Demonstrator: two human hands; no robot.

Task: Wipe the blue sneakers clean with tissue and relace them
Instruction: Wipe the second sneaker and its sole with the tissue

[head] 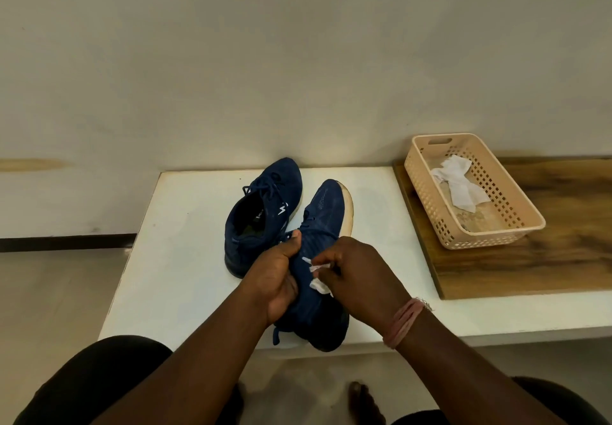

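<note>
The person is in the wiping stage: the left hand [276, 275] wraps its fingers and thumb around the near blue sneaker [323, 252], which is tipped onto its side on the white tabletop [185, 259] so that its pale sole edge faces right, while the right hand [356, 274] pinches a small crumpled piece of white tissue [318, 277] and presses it against the knit upper. To do this step well, the left grip should probably keep the shoe braced firmly against the tabletop so it does not roll under pressure, and the right hand would do best to fold the tissue to a fresh face and stroke in one direction rather than scrubbing, since thin tissue is likely to shred on the textured mesh. The cream sole rim looks like the part most in need of attention. Relative to the grip, the held sneaker runs away from the person, its heel overhanging the near tabletop edge below both wrists and its toe pointing toward the wall; the tissue sits just right of the left thumb, on the shoe's mid-section. The second sneaker [261, 212] stands upright just beside it on the left, laces threaded. Used tissues [458, 181] lie in a peach plastic basket [496, 239] on a wooden board [563, 259], well apart to the right.
</note>
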